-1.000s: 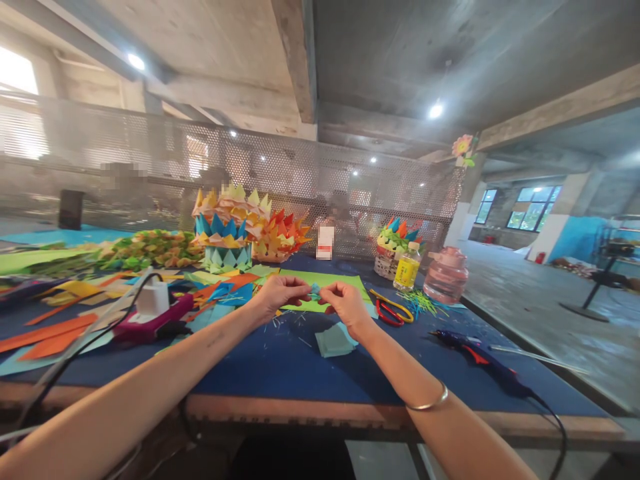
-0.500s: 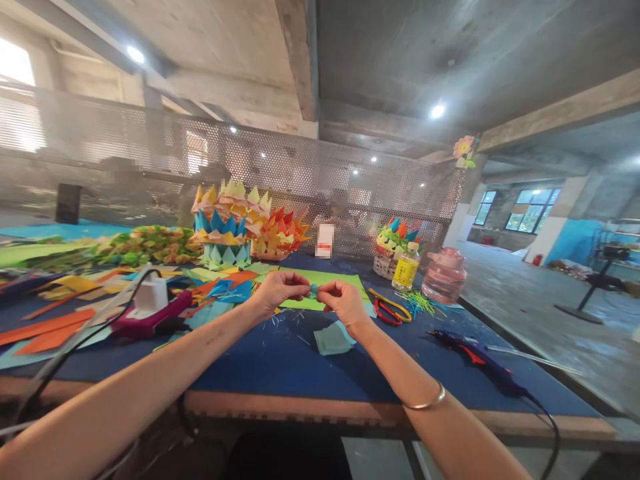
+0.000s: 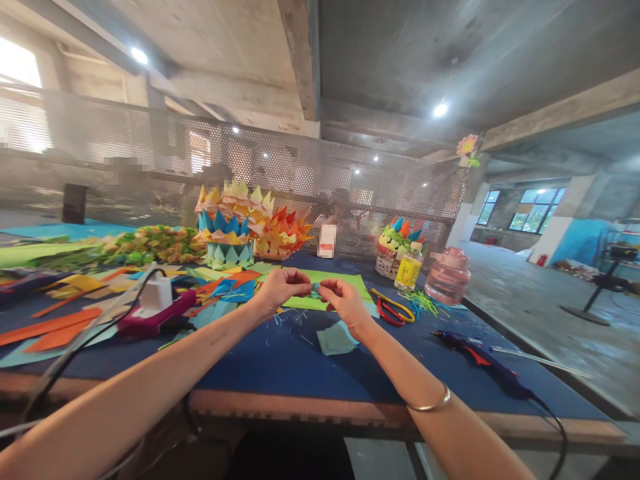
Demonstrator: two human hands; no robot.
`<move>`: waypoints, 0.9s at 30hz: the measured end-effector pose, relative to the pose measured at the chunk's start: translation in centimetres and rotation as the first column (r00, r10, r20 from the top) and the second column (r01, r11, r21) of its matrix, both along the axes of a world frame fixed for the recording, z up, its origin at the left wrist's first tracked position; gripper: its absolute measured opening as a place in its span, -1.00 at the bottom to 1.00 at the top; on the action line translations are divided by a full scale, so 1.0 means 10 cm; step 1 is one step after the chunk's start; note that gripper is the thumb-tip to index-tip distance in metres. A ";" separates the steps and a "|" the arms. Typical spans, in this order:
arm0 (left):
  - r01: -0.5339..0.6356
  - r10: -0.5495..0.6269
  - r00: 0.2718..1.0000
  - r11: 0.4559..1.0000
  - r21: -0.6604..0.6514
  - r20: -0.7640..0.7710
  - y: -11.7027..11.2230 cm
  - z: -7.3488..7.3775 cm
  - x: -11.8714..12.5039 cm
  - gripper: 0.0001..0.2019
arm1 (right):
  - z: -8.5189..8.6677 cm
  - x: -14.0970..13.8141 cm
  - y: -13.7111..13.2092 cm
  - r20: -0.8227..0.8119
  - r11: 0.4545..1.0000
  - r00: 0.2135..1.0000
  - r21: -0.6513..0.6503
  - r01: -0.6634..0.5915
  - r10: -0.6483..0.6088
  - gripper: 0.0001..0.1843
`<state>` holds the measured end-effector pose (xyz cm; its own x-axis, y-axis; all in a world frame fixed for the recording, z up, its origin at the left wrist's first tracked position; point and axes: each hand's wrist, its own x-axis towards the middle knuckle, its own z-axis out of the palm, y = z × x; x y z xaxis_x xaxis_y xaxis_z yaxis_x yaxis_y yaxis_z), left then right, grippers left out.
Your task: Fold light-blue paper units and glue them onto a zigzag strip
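Between my fingertips is a small piece of blue-green paper (image 3: 315, 289), partly covered by my fingers. My left hand (image 3: 286, 291) pinches its left side, and my right hand (image 3: 344, 300) grips the right side. Beneath them lies a light green sheet (image 3: 345, 279) on the dark blue tabletop. Nearer to me, left of my right wrist, rests a stack of pale blue-green paper squares (image 3: 336, 340). Scissors (image 3: 395, 311) with red and yellow handles lie to the right of my right hand.
A glue gun (image 3: 480, 353) lies at the right with its cord over the edge. Behind it stand a pink water bottle (image 3: 447, 277) and a yellow-labelled bottle (image 3: 409, 268). Folded-paper crowns (image 3: 227, 230) stand at the back left. A magenta power strip (image 3: 157, 317) sits among paper strips.
The view has shifted slightly, so everything sits a little further right. Both hands stay pinched on the paper, with hardly any visible finger movement.
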<state>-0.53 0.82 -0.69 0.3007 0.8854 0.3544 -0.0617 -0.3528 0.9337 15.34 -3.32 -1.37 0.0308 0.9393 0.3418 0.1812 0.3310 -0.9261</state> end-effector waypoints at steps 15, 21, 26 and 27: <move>0.049 -0.041 0.994 0.995 0.087 -0.098 -0.01 -0.03 0.03 -0.73 | -0.06 0.08 0.10 0.153 0.991 0.988 0.131 0.014 -0.034 -0.75; 0.054 -0.033 0.988 0.989 0.139 -0.152 0.02 -0.07 0.04 -0.80 | -0.07 0.08 0.10 0.196 0.989 0.979 0.147 0.030 -0.059 -0.78; 0.047 -0.023 0.983 0.991 0.128 -0.180 0.05 -0.09 0.04 -0.84 | -0.04 0.06 0.06 0.227 0.989 0.972 0.147 0.024 -0.058 -0.81; 0.048 -0.025 0.983 0.991 0.122 -0.184 0.05 -0.09 0.04 -0.84 | -0.03 0.06 0.05 0.233 0.989 0.971 0.144 0.018 -0.051 -0.82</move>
